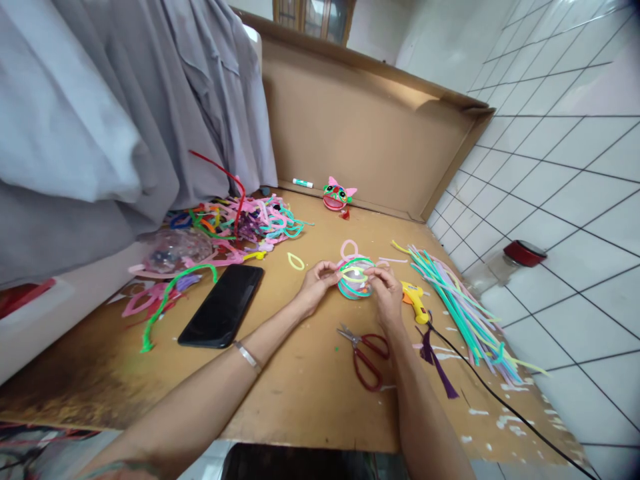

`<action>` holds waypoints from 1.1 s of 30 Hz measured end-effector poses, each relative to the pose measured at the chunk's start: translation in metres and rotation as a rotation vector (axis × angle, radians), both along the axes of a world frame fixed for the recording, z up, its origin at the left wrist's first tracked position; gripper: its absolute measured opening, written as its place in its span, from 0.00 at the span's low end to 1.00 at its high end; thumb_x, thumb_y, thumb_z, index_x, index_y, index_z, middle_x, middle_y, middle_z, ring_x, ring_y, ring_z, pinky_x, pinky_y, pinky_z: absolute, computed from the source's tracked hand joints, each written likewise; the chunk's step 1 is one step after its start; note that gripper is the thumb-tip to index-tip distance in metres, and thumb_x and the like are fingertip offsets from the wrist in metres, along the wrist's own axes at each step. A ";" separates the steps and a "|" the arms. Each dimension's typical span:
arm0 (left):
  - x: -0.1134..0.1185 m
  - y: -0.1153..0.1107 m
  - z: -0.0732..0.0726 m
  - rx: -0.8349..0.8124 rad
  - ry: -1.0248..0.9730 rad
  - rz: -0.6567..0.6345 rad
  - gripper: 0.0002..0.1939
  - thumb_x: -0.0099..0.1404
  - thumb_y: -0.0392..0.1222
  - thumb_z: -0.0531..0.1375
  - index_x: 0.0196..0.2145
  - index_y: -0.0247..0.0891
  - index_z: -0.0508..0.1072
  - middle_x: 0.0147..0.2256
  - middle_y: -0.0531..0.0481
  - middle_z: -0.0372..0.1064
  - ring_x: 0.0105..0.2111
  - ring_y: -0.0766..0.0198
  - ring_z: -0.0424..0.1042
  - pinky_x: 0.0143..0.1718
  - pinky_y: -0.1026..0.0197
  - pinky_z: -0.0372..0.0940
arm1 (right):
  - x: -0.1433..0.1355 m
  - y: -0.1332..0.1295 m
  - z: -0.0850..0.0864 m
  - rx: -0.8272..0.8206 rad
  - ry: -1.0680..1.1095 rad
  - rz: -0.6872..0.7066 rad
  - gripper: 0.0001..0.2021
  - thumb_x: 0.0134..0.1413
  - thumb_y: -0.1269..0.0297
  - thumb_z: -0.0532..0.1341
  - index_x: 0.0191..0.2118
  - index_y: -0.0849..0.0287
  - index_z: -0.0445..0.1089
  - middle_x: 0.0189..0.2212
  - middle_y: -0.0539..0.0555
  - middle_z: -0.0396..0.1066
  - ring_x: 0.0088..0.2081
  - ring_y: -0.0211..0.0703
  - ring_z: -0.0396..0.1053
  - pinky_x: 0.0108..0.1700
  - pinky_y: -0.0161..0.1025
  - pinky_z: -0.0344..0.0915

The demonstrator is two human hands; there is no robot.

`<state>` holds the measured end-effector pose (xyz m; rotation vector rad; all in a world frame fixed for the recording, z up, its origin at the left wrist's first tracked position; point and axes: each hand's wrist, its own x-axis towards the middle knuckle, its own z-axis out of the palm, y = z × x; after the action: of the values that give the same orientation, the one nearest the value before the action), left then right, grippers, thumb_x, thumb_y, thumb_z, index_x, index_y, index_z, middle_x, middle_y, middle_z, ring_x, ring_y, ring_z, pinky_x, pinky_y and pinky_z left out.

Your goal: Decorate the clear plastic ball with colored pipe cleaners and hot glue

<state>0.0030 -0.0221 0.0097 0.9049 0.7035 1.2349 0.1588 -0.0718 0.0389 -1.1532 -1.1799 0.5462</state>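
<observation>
My left hand [316, 287] and my right hand [387, 293] pinch opposite ends of a pale yellow pipe cleaner [354, 277], bent into a leaf-shaped loop. Behind and just below it sits a clear round plastic piece [361, 291] ringed with green pipe cleaner; whether the loop touches it I cannot tell. A pink pipe cleaner loop [349, 244] stands out at its far side. To the left lies a second yellow loop [295, 261]. Red-handled scissors [361, 350] rest open, nearer to me. Beside my right hand is a yellow glue gun [419, 308].
Straight pipe cleaners [450, 300] lie bundled at right, near a red-lidded jar [505, 263]. A black phone [223, 307] and a heap of coloured pipe cleaners [265, 220] are at left. A finished animal face [337, 195] stands by the cardboard wall [350, 120]. The glue gun's cord [493, 393] runs right.
</observation>
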 end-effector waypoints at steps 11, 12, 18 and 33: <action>0.002 0.003 -0.003 -0.011 -0.011 -0.006 0.23 0.40 0.46 0.75 0.30 0.37 0.69 0.28 0.56 0.71 0.28 0.68 0.68 0.36 0.63 0.62 | 0.005 0.007 -0.009 -0.037 -0.027 -0.022 0.10 0.46 0.56 0.67 0.32 0.57 0.76 0.28 0.48 0.64 0.29 0.37 0.60 0.33 0.37 0.62; 0.002 0.003 -0.004 -0.009 -0.008 -0.007 0.23 0.40 0.46 0.75 0.30 0.37 0.69 0.28 0.56 0.70 0.28 0.68 0.67 0.36 0.63 0.62 | 0.005 0.007 -0.009 -0.039 -0.025 -0.031 0.11 0.45 0.57 0.67 0.33 0.57 0.76 0.28 0.48 0.64 0.29 0.36 0.59 0.32 0.36 0.62; 0.001 0.002 -0.003 -0.008 -0.013 -0.013 0.24 0.39 0.47 0.75 0.30 0.37 0.69 0.27 0.56 0.70 0.28 0.69 0.67 0.35 0.63 0.62 | 0.005 0.006 -0.007 -0.044 0.005 0.007 0.10 0.44 0.58 0.66 0.33 0.55 0.78 0.30 0.50 0.65 0.29 0.38 0.59 0.31 0.36 0.62; -0.001 0.004 -0.004 -0.011 -0.024 -0.047 0.23 0.39 0.47 0.75 0.28 0.37 0.70 0.25 0.57 0.68 0.27 0.69 0.66 0.35 0.63 0.62 | 0.003 0.004 -0.001 -0.050 -0.027 0.018 0.10 0.42 0.60 0.64 0.33 0.54 0.79 0.31 0.51 0.64 0.31 0.39 0.58 0.30 0.35 0.63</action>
<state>0.0019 -0.0186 0.0059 0.8909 0.6661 1.1975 0.1615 -0.0675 0.0376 -1.1967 -1.2065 0.5784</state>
